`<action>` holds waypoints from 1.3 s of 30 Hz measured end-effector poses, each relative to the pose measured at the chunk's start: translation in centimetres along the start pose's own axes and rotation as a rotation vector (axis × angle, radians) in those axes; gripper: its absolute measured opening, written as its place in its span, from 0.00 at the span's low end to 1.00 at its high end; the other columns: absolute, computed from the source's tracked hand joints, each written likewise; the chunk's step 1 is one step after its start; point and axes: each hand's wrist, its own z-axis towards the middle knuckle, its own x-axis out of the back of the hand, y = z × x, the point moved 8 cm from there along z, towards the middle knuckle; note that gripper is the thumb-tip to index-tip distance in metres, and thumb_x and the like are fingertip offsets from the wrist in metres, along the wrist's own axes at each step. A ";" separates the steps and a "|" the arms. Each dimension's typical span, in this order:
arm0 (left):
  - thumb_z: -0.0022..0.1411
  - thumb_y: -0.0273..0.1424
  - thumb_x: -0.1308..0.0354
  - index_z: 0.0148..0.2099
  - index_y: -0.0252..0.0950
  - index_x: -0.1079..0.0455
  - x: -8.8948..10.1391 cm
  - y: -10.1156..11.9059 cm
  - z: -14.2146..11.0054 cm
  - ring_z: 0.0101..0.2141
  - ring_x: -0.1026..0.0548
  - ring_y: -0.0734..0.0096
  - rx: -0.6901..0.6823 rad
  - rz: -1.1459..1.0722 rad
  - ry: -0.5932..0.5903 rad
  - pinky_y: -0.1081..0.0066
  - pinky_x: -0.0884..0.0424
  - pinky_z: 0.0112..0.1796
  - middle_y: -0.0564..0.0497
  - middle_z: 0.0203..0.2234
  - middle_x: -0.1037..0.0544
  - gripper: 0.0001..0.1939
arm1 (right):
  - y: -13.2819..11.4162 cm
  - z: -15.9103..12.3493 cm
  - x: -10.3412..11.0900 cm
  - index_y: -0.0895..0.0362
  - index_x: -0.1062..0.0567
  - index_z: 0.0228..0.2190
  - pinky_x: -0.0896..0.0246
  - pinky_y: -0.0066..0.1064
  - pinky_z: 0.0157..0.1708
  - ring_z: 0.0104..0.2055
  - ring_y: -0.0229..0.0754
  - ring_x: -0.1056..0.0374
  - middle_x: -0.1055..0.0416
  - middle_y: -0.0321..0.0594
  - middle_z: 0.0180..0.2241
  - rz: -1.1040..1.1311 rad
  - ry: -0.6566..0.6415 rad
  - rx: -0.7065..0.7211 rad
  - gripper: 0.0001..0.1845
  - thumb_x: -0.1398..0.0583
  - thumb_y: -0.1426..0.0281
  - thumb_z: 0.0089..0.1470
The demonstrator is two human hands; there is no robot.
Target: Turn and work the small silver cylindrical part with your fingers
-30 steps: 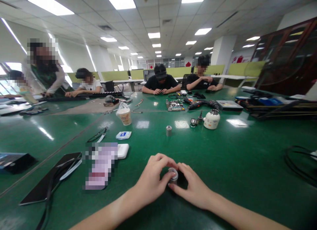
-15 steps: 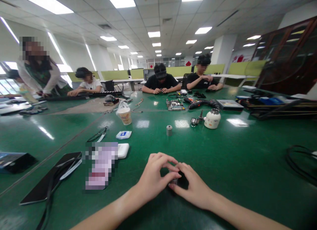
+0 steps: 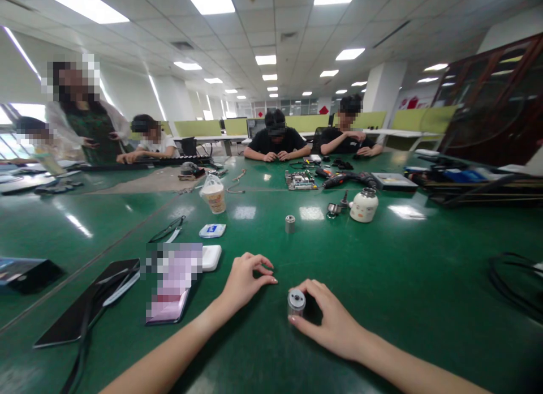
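Observation:
A small silver metal cylinder (image 3: 296,303) stands upright on the green table, with small dark holes in its top face. My right hand (image 3: 328,315) grips it from the right side, thumb in front and fingers behind. To its left, my left hand (image 3: 250,275) hovers apart from it, thumb and fingers curved with a gap between them and nothing held. Farther forward stands a second metal cylinder (image 3: 290,224) of similar look, touched by neither hand.
The green table (image 3: 407,269) carries a phone (image 3: 176,292), a white case (image 3: 211,258), a tablet (image 3: 85,309) and a paper cup (image 3: 215,197). Beyond are a white bottle (image 3: 363,206), a circuit board (image 3: 300,180) and a power drill (image 3: 337,179). Several people work across the table.
My left hand has come off the cylinder and moved left, uncovering its top. My right hand stays on it. At the far left, the standing person has straightened up.

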 end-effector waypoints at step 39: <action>0.58 0.19 0.42 0.49 0.42 0.29 -0.8 8.9 -2.6 0.49 0.28 0.62 -0.244 -0.188 -0.178 0.63 0.36 0.50 0.51 0.45 0.21 0.19 | 1.3 -0.2 -0.8 0.53 0.32 0.45 0.39 0.41 0.45 0.45 0.48 0.35 0.30 0.41 0.42 0.000 0.048 0.066 0.17 0.36 0.67 0.53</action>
